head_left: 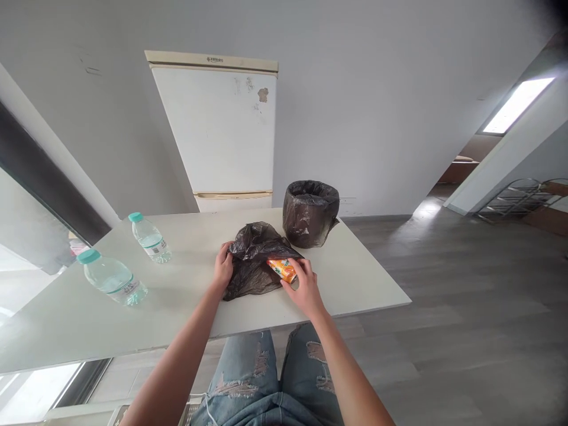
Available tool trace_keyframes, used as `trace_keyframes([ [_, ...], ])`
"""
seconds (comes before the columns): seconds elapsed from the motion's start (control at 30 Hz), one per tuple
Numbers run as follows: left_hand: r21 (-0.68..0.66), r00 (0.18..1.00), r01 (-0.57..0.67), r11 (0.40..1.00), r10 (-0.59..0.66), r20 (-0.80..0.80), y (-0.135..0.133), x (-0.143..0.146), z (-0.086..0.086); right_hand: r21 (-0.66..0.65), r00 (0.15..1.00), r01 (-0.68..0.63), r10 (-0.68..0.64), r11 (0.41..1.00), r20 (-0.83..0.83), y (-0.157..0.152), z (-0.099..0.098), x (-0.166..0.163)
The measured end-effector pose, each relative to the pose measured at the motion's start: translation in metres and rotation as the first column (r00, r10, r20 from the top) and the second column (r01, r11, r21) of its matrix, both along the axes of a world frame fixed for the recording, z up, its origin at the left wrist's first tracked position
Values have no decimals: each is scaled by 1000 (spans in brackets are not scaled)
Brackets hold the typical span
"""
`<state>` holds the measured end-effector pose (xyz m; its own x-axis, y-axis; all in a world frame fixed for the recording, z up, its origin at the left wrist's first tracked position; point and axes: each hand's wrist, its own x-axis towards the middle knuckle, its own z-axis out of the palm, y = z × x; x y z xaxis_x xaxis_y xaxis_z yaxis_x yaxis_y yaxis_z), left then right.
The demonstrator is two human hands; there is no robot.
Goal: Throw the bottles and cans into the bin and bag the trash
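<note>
A crumpled dark plastic bag [251,260] lies on the white table [177,296] in front of me. My left hand [222,267] grips the bag's left edge with closed fingers. My right hand [304,287] holds a small orange packet [283,269] at the bag's right side, its far end against or just under the plastic. Behind the bag stands a small round bin [309,213] lined with a dark bag, its mouth open.
Two water bottles with teal caps stand at the left, one nearer [113,278], one farther [149,238]. A white fridge [222,130] stands against the wall behind the table. Grey wood floor [465,307] spreads to the right; a metal rack [519,198] is far right.
</note>
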<state>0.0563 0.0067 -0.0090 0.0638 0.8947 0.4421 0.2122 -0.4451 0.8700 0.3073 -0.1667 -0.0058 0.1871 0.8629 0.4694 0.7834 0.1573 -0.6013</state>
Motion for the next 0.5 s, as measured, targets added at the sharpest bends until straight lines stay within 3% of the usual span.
trace_keyframes([
  [0.13, -2, 1000, -23, 1000, 23, 0, -1, -1, 1, 144, 940, -15, 63, 989, -334, -21, 15, 12],
  [0.3, -14, 1000, -26, 1000, 26, 2, -1, 1, 2, 317, 683, 125, 149, 940, -715, -39, 27, 21],
  [0.4, -37, 999, -47, 998, 47, 3, -2, 1, 4, 404, 552, 266, 205, 875, -808, -41, 37, 24],
  [0.5, -31, 999, 20, 999, -19, 36, -12, -4, 15, 432, 561, 336, 190, 837, -806, -40, 47, 25],
])
